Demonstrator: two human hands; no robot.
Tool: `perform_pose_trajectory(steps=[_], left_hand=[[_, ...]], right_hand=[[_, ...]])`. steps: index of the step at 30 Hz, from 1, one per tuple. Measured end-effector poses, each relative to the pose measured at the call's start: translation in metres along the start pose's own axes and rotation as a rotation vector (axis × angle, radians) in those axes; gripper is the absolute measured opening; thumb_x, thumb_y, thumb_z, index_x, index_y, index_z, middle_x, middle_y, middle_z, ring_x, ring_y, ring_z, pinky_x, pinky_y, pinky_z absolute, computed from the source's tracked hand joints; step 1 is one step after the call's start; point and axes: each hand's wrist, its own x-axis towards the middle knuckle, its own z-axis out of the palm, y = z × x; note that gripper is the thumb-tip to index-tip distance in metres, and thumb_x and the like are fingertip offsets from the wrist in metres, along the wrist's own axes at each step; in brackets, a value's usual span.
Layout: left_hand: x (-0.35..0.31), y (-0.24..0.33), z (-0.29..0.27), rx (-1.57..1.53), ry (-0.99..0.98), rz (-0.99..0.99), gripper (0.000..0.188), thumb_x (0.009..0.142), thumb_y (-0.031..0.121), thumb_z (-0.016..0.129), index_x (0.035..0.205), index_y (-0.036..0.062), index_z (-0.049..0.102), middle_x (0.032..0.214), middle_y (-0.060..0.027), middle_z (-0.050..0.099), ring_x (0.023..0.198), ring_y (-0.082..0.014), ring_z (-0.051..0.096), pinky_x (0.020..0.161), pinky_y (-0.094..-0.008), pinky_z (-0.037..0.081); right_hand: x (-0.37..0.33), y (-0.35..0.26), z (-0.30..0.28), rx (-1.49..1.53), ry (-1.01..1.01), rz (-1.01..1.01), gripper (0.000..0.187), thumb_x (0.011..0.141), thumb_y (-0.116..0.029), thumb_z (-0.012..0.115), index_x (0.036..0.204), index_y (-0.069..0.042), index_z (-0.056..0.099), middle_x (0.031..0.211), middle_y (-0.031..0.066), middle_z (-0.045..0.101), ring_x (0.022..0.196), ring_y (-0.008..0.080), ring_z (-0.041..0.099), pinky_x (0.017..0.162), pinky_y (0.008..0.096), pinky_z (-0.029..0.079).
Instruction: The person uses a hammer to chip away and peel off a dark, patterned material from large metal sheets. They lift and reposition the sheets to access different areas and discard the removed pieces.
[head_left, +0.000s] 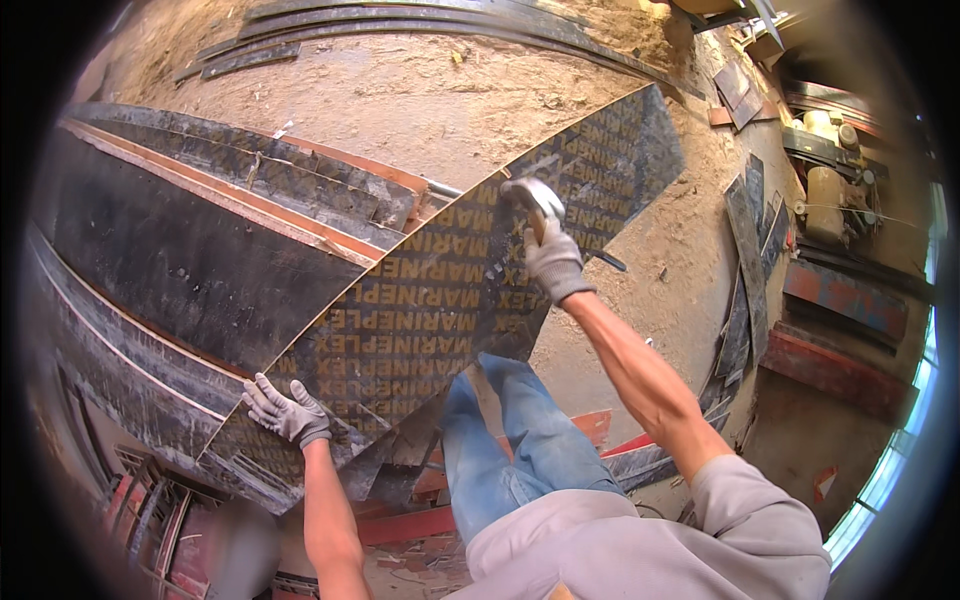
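Right grip (557, 262), in a grey glove: clenched round the handle of a hammer (537, 200), apparently claw-type; whether its head touches the film-faced plywood panel (410, 310) below cannot be told. Left grip (288, 411), likewise gloved: unclenched, fingers spread on the panel's near-left end; well apart from the hammer. Panel: set slantwise below both grips, overlapping black-faced boards (180, 250) at left; far end over the ground (400, 80). Hazards, as judged: a glancing blow on the slick film could gouge the face or skew the hammer; slack left-hand pressure could let the panel slide or rock. Materials: hammer head, bright curved metal; panel, thin, straight-edged, dark, scuffed, with yellowish lettering; boards, long, scraped, beside orange-brown timber battens (340, 243); ground, sandy, crumbly.
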Motion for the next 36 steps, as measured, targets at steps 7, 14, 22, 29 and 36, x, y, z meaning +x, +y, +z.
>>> perform_pose_trajectory(steps=[7, 14, 22, 29, 36], left_hand=[[-0.003, -0.004, 0.001, -0.063, -0.052, -0.032, 0.073, 0.105, 0.06, 0.042, 0.159, 0.0107, 0.039, 0.165, -0.019, 0.035, 0.152, -0.0446, 0.029, 0.122, -0.0619, 0.021], [-0.011, -0.031, -0.01, -0.132, -0.18, -0.03, 0.072, 0.103, 0.056, 0.051, 0.16, 0.0132, 0.039, 0.167, -0.0178, 0.033, 0.154, -0.0392, 0.028, 0.124, -0.0562, 0.02], [-0.1, -0.284, -0.111, 0.145, -0.17, -0.959, 0.106, 0.094, 0.079, 0.049, 0.16, 0.0001, 0.024, 0.162, -0.0276, 0.031, 0.149, -0.045, 0.032, 0.118, -0.0512, 0.034], [-0.132, -0.332, -0.168, -1.056, -0.316, -1.384, 0.099, 0.084, 0.078, 0.068, 0.151, 0.0073, 0.051, 0.151, -0.0073, 0.053, 0.127, -0.0222, 0.054, 0.105, -0.0419, 0.047], [-0.138, -0.187, -0.254, -1.536, -0.575, -1.046, 0.044, 0.099, 0.05, 0.069, 0.108, 0.0068, 0.07, 0.088, -0.0009, 0.07, 0.072, -0.0112, 0.066, 0.063, -0.0273, 0.054]], right_hand=[[-0.026, -0.001, 0.012, 0.082, 0.082, -0.104, 0.038, 0.098, -0.04, 0.066, 0.104, -0.002, 0.064, 0.085, 0.0239, 0.071, 0.081, 0.0389, 0.072, 0.074, 0.0487, 0.053], [-0.11, 0.004, -0.037, 0.753, -0.3, 0.123, 0.03, 0.097, -0.035, 0.074, 0.089, -0.012, 0.056, 0.063, -0.005, 0.05, 0.045, 0.0079, 0.048, 0.04, 0.027, 0.038], [-0.239, 0.066, -0.048, 0.658, -0.398, 0.325, 0.038, 0.098, -0.043, 0.07, 0.09, -0.009, 0.056, 0.064, -0.0004, 0.052, 0.042, 0.0121, 0.05, 0.037, 0.0309, 0.043], [-0.293, 0.065, -0.051, 0.604, -0.426, 0.377, 0.035, 0.101, -0.042, 0.067, 0.096, -0.009, 0.058, 0.065, -0.0012, 0.052, 0.044, 0.0123, 0.051, 0.037, 0.0308, 0.044], [-0.323, 0.008, -0.069, 0.714, -0.37, 0.058, 0.038, 0.108, -0.047, 0.053, 0.109, -0.01, 0.061, 0.07, -0.0063, 0.046, 0.05, 0.0048, 0.04, 0.042, 0.0246, 0.034]])
